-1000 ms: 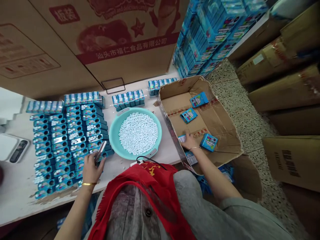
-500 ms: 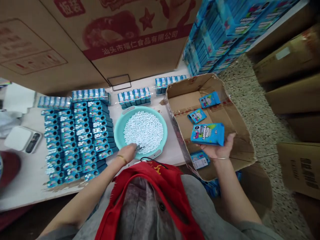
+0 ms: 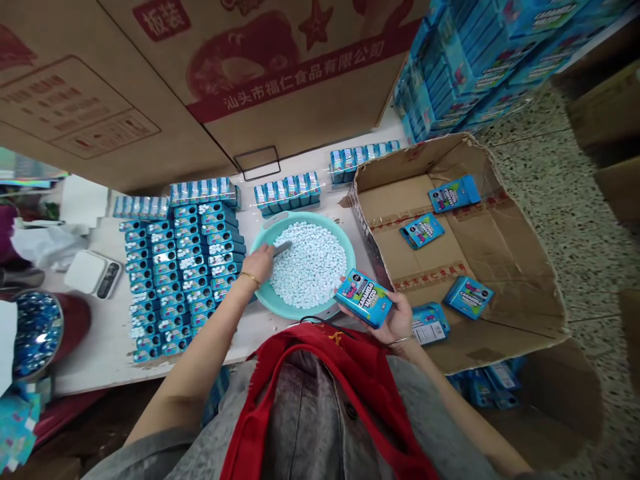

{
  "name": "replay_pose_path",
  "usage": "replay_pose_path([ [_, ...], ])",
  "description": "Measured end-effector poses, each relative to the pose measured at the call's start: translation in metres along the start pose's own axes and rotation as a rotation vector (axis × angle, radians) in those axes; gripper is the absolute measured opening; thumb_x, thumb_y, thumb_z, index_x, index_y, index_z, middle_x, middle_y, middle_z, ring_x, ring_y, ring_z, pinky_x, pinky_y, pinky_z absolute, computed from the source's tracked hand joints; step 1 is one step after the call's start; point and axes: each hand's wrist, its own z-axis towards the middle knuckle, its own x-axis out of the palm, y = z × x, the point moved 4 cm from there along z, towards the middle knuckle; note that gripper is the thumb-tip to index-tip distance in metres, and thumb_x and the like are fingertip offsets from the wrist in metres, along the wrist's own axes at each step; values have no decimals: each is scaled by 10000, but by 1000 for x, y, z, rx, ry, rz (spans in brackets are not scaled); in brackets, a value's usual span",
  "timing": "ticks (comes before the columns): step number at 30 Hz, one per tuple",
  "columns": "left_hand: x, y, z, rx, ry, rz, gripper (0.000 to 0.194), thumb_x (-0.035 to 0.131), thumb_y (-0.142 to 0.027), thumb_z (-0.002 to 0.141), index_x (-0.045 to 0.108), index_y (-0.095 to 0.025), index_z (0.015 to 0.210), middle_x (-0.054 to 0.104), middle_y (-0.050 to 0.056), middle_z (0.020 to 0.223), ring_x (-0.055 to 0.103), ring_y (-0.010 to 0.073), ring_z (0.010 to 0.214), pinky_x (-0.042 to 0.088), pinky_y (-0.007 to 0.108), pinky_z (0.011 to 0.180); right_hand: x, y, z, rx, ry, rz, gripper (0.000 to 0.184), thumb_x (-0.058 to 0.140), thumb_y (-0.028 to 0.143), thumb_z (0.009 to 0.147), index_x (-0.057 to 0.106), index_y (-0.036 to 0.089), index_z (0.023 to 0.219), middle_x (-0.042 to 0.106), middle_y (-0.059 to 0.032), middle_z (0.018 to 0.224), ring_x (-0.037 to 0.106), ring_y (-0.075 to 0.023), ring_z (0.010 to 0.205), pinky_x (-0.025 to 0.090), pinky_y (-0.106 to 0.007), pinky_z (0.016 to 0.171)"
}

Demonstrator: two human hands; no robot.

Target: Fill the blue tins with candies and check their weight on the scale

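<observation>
My left hand [image 3: 260, 264] is closed around a small grey metal tool [image 3: 283, 248], whose kind I cannot make out. The tool's tip is over the left part of a mint-green basin [image 3: 264, 297] filled with small white candies [image 3: 311, 267]. In my right hand [image 3: 399, 320] is a blue candy box [image 3: 364, 298], printed side up, beside the basin's lower right rim. To the left stand rows of small blue boxes [image 3: 185, 280] with holes in their tops, several with white candies on them.
An open carton [image 3: 415, 267] on the right holds several blue boxes. Clear-wrapped blue packs [image 3: 287, 193] line the back, before a large carton [image 3: 300, 133]. A white scale [image 3: 86, 272] and a red bucket [image 3: 75, 320] stand far left; wrapped boxes [image 3: 465, 73] are stacked back right.
My right hand has moved left from above the open carton to the basin's edge with a blue box. Another blue box now lies in the carton. My left hand has moved up along the basin's rim.
</observation>
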Motion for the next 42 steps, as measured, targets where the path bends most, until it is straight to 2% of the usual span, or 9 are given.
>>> replay_pose_path([
  [4, 18, -1, 18, -51, -98, -8, 382, 244, -131, 932, 435, -157, 1262, 474, 150, 1210, 516, 244, 1087, 454, 334, 830, -15, -2, 13, -39, -146, -100, 449, 603, 281, 691, 618, 210, 1134, 739, -59, 1014, 642, -287, 1070, 492, -518, 964],
  [9, 64, -43, 21, 119, -63, -124, 385, 323, -107, 911, 458, -198, 1261, 496, 110, 1209, 500, 215, 1101, 451, 313, 875, -24, -2, 20, -34, -168, -192, 303, 637, 273, 759, 643, 240, 1060, 737, 0, 1028, 679, -185, 979, 546, -355, 906],
  [14, 94, -78, 3, 246, -22, -299, 451, 409, -53, 841, 474, -189, 1266, 520, 107, 1247, 532, 208, 1098, 455, 320, 919, -33, -3, 20, 4, -100, -272, 317, 677, 317, 760, 628, 277, 1071, 716, 7, 1086, 675, -189, 976, 553, -387, 882],
  [19, 99, -78, -3, 323, -12, -490, 474, 499, -56, 775, 493, -142, 1241, 575, 92, 1220, 557, 191, 1097, 439, 309, 980, -27, 1, 19, -60, -57, -422, 396, 757, 347, 676, 619, 276, 1040, 714, -12, 1057, 668, -216, 965, 529, -451, 904],
  [24, 72, -49, -11, 401, -36, -604, 393, 563, -200, 826, 508, -124, 1207, 600, 98, 1178, 593, 173, 990, 477, 304, 901, -16, 16, 21, -341, -121, -768, 478, 799, 304, 625, 571, 265, 1044, 681, -18, 1066, 622, -210, 1010, 463, -429, 972],
  [28, 26, -22, -32, 497, -110, -644, 351, 555, -246, 855, 518, -140, 1188, 606, 102, 1140, 580, 182, 1012, 464, 316, 893, -14, 21, 29, -625, -201, -1062, 432, 743, 355, 682, 533, 239, 1040, 643, -42, 1002, 601, -213, 942, 470, -410, 910],
  [31, -14, -11, -52, 596, -156, -619, 324, 535, -255, 876, 522, -149, 1182, 606, 102, 1110, 581, 179, 986, 468, 303, 851, -6, 18, 37, -748, -213, -1315, 378, 665, 345, 751, 528, 226, 1083, 625, -64, 1019, 587, -225, 931, 470, -411, 879],
  [37, -63, -29, -70, 668, -27, -369, 299, 510, -209, 877, 529, -161, 1171, 620, 80, 1070, 580, 173, 987, 454, 295, 880, 19, 3, 53, -873, -12, -1570, 340, 533, 198, 796, 526, 218, 1135, 613, -106, 1104, 565, -267, 1054, 447, -444, 940],
  [42, -79, -59, -73, 498, 124, -9, 327, 504, -124, 830, 542, -184, 1148, 609, 73, 1092, 598, 206, 998, 476, 300, 824, 22, -10, 58, -917, 70, -1612, 405, 492, 128, 779, 519, 233, 1170, 608, -103, 1140, 548, -275, 1101, 429, -479, 983],
])
